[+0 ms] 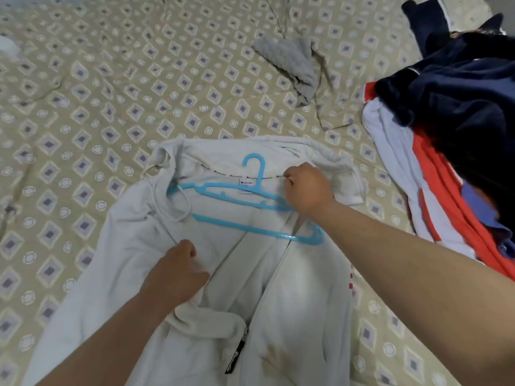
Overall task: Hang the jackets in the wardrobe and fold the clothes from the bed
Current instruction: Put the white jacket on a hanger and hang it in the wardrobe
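Head view: left hand (178, 271) and right hand (306, 190) grip jacket (292, 302), fingers (291, 181) curled, beside hanger (239, 225).

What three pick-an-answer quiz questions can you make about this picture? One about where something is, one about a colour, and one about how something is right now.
1. Where is the hanger?
A) on the white jacket, near its collar
B) on a chair
C) on the floor

2. What colour is the hanger?
A) red
B) blue
C) green

3. How is the white jacket right now?
A) hanging on a rail
B) folded into a small square
C) lying spread out on the bed

Answers:
1 A: its hook lies right by the collar label.
2 B: it is light blue against the white cloth.
3 C: it lies open on the patterned cover, with the left hand and the right hand gripping its cloth.
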Demonstrator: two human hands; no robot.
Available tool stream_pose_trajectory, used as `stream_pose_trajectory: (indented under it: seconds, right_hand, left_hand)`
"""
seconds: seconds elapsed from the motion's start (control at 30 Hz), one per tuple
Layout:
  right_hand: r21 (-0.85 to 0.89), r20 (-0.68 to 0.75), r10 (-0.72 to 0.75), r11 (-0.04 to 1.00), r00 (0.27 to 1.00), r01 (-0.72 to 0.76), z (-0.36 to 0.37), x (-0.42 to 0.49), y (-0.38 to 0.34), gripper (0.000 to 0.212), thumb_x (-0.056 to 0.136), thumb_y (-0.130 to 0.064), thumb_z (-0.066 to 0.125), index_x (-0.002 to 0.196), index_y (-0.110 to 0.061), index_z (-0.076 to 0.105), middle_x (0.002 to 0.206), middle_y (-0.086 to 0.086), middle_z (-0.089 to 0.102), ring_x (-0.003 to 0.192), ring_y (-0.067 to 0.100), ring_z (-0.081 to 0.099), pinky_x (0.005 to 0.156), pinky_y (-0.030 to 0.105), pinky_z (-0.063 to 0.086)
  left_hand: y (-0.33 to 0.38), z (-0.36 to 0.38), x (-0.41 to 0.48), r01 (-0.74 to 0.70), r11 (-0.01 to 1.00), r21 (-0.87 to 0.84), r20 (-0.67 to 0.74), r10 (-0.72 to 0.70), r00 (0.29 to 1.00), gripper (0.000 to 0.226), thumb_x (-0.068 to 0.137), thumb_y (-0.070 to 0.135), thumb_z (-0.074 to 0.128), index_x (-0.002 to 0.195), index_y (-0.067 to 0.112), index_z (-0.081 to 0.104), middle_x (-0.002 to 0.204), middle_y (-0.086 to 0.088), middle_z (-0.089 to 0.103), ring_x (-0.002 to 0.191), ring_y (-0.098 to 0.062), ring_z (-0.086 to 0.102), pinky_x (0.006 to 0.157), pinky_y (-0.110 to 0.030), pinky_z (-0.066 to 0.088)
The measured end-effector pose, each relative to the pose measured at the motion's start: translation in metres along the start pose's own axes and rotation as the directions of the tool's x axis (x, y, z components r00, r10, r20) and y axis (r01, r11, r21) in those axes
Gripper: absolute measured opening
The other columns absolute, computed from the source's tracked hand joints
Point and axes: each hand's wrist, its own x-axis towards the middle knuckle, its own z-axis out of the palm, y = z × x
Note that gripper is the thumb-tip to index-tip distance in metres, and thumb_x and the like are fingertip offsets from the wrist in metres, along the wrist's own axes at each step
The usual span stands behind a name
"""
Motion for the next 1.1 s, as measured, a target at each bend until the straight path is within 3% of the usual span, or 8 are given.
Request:
stream_pose_trajectory:
  seconds: [0.1,0.27,0.4,0.47,0.63,0.8,0.97,1.1]
  right_hand:
    - [0.077,-0.062,0.246,0.967,0.967,-0.241,-0.008,-0.018,0.052,0.015,0.09,-0.014,0.055,0.084,-0.008,0.067,0.092,0.018,0.068,0.093,0.036,0.062,0.074,0.033,0.04]
    - [0.123,-0.066,0.439,0.895,0.896,-0.43,0.003,-0.062,0.088,0.024,0.083,-0.011,0.056,0.106,-0.006,0.063,0.118,0.021,0.055,0.11,0.04,0.051,0.088,0.038,0.041]
    - [0.358,0.028,0.65,0.702,0.759,-0.615,0.005,-0.078,0.1,0.063,0.092,-0.021,0.061,0.146,-0.006,0.032,0.144,0.021,0.038,0.129,0.041,0.042,0.103,0.042,0.037]
    - [0.523,0.154,0.652,0.584,0.742,-0.622,0.012,-0.078,0.104,0.075,0.094,-0.026,0.063,0.152,-0.004,0.02,0.145,0.018,0.044,0.131,0.037,0.047,0.102,0.036,0.038]
    - [0.617,0.042,0.63,0.594,0.776,-0.516,0.014,-0.07,0.103,0.028,0.097,-0.026,0.059,0.118,-0.008,0.066,0.111,0.006,0.067,0.111,0.027,0.061,0.087,0.025,0.04]
    - [0.744,0.079,0.649,0.467,0.756,-0.478,0.0,-0.053,0.105,0.056,0.09,-0.029,0.067,0.14,-0.013,0.048,0.131,0.005,0.059,0.119,0.025,0.057,0.103,0.035,0.044]
    - [0.679,0.069,0.53,0.596,0.845,-0.429,-0.006,-0.031,0.088,0.006,0.096,-0.018,0.058,0.098,-0.016,0.063,0.084,-0.008,0.058,0.086,0.016,0.056,0.076,0.026,0.045]
    - [0.675,0.247,0.522,0.511,0.816,-0.532,-0.006,-0.015,0.073,0.018,0.098,-0.015,0.052,0.096,-0.012,0.069,0.085,0.003,0.062,0.088,0.025,0.059,0.094,0.048,0.054]
  left_hand:
    - [0.027,0.009,0.006,-0.216,0.957,0.195,-0.2,0.255,0.946,0.059,0.084,0.032,0.069,0.135,0.014,0.047,0.131,-0.01,0.047,0.121,-0.031,0.046,0.099,-0.04,0.039]
    - [0.076,0.037,0.037,-0.432,0.842,0.324,0.292,0.346,0.892,0.07,0.1,0.023,0.045,0.159,0.024,0.007,0.166,0.001,-0.004,0.151,-0.021,0.012,0.12,-0.037,0.021]
    - [0.094,0.052,0.063,-0.427,0.817,0.387,0.199,0.379,0.904,0.048,0.099,0.024,0.044,0.146,0.018,0.036,0.141,-0.007,0.038,0.126,-0.028,0.044,0.102,-0.043,0.043]
    - [0.097,0.053,0.067,-0.392,0.827,0.404,0.099,0.386,0.917,0.029,0.101,0.028,0.043,0.127,0.017,0.05,0.12,-0.008,0.048,0.11,-0.028,0.052,0.089,-0.042,0.048]
    - [0.081,0.042,0.073,-0.268,0.865,0.424,-0.137,0.354,0.925,0.022,0.1,0.02,0.043,0.108,0.015,0.062,0.104,-0.012,0.054,0.093,-0.035,0.06,0.073,-0.041,0.047]
    - [0.052,0.041,0.08,-0.327,0.91,0.256,-0.115,0.365,0.924,0.025,0.097,0.014,0.048,0.116,0.01,0.064,0.111,-0.014,0.056,0.101,-0.035,0.058,0.088,-0.045,0.048]
    - [0.054,0.038,0.082,-0.321,0.897,0.304,-0.095,0.363,0.927,0.023,0.098,0.018,0.047,0.116,0.015,0.061,0.109,-0.009,0.056,0.1,-0.03,0.058,0.085,-0.041,0.048]
    - [0.059,0.031,0.087,-0.311,0.882,0.353,-0.092,0.364,0.927,0.021,0.101,0.023,0.047,0.115,0.018,0.06,0.109,-0.008,0.055,0.097,-0.028,0.059,0.082,-0.038,0.048]
